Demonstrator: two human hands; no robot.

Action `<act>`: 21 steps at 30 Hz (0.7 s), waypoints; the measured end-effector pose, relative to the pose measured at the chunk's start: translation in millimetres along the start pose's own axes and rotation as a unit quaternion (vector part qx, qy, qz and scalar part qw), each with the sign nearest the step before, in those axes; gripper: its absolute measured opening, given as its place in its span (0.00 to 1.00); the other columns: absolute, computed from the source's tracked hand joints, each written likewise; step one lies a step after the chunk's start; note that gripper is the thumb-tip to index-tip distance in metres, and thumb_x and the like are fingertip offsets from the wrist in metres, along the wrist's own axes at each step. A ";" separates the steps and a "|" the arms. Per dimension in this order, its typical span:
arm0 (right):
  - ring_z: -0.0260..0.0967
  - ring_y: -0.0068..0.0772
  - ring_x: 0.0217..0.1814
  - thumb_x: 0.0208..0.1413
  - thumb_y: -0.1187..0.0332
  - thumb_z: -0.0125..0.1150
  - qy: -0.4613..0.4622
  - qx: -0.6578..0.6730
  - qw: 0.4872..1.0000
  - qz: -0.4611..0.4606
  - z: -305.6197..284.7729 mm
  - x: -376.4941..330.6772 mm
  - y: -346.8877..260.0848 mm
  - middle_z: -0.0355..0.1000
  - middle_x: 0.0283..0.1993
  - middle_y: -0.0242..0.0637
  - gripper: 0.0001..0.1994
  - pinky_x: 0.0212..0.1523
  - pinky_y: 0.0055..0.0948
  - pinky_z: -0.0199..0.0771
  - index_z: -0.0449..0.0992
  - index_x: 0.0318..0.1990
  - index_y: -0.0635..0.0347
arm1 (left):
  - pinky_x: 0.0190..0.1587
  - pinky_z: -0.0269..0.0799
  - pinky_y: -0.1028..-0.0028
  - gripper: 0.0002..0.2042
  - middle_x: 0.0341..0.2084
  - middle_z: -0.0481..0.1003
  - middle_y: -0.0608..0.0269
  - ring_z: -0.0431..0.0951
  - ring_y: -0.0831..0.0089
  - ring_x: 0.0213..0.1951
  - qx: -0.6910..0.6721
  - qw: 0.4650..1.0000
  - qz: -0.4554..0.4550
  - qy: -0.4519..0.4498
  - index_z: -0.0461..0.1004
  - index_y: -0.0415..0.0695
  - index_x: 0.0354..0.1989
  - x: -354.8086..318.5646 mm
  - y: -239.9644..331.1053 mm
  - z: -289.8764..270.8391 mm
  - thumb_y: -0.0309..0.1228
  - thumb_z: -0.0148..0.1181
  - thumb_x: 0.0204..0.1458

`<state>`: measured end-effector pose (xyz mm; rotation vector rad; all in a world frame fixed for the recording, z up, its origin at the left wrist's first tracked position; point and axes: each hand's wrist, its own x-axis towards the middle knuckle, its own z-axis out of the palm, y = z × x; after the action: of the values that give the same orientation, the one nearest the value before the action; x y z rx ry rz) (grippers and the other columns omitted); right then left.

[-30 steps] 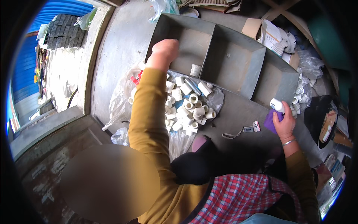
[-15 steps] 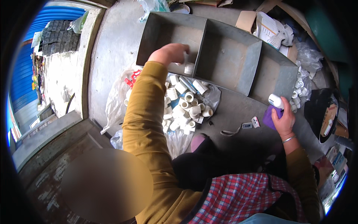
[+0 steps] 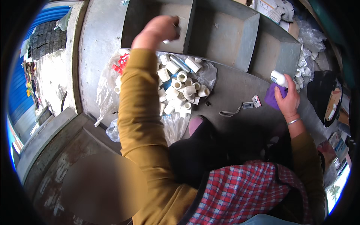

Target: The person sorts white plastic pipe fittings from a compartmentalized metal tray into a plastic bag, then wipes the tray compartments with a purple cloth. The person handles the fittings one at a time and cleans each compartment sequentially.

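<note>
My left hand (image 3: 159, 30) hangs over the left compartment of a grey metal tray (image 3: 189, 28). Its fingers bend downward, their tips shaded and blurred, so what they hold cannot be made out. A small white piece (image 3: 166, 41) shows just under that hand, whether held or lying in the compartment is unclear. My right hand (image 3: 289, 98) is closed around a rounded white bottle-shaped thing (image 3: 279, 78) with a dark marking, along with a purple cloth-like item (image 3: 273, 96). Nearer to me than the tray, white pipe fittings (image 3: 180, 90) lie heaped on clear plastic.
A red plastic piece (image 3: 120, 63) rests on the plastic left of the heap. A strap (image 3: 230, 112) and two small flat items (image 3: 247, 105) lie on the floor. More white fittings (image 3: 300, 71) sit in plastic right of the tray. A black bag (image 3: 322, 97) stands at far right.
The whole view has shifted, so the tray and heap appear higher and further left. My left hand's fingers, stretched toward the divider before, are now bent down. My right hand keeps its hold.
</note>
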<state>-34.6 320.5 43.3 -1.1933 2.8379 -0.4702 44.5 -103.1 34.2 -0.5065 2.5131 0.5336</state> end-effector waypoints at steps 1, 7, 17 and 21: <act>0.68 0.45 0.41 0.39 0.65 0.61 -0.004 0.005 1.000 0.002 0.5 -0.5 -0.7 0.67 0.42 0.44 0.26 0.38 0.33 0.70 0.62 0.50 0.57 | 0.25 0.70 0.73 0.20 0.24 0.74 0.57 0.74 0.71 0.24 -0.118 0.990 -0.008 0.080 0.68 0.46 0.43 -19.6 -13.7 -7.5 0.25 0.61 0.36; 0.68 0.44 0.42 0.40 0.65 0.61 -0.005 0.002 1.000 0.012 -1.3 0.2 -1.5 0.68 0.42 0.43 0.26 0.39 0.33 0.70 0.63 0.49 0.57 | 0.31 0.69 0.80 0.19 0.28 0.72 0.63 0.72 0.78 0.30 -0.368 0.907 -0.068 0.192 0.68 0.40 0.43 -141.1 -91.6 12.4 0.26 0.63 0.39; 0.66 0.45 0.46 0.43 0.66 0.59 -0.024 0.010 0.999 0.030 0.6 -0.8 4.1 0.67 0.46 0.44 0.24 0.43 0.34 0.68 0.63 0.51 0.57 | 0.18 0.70 0.79 0.14 0.26 0.73 0.67 0.72 0.79 0.22 -0.660 0.594 -0.356 0.292 0.67 0.45 0.39 -229.7 -131.2 142.1 0.28 0.59 0.43; 0.67 0.45 0.45 0.42 0.65 0.60 -0.013 -0.004 1.000 0.021 0.0 0.1 0.2 0.67 0.45 0.43 0.25 0.41 0.34 0.69 0.63 0.50 0.56 | 0.20 0.69 0.79 0.11 0.26 0.72 0.69 0.72 0.80 0.23 -0.666 0.579 -0.360 0.303 0.68 0.46 0.39 -223.5 -137.4 157.1 0.30 0.57 0.45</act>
<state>-34.9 320.6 43.2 -1.1287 2.8393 -0.4391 347.8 -93.0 -3.0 -2.4081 1.4922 2.0785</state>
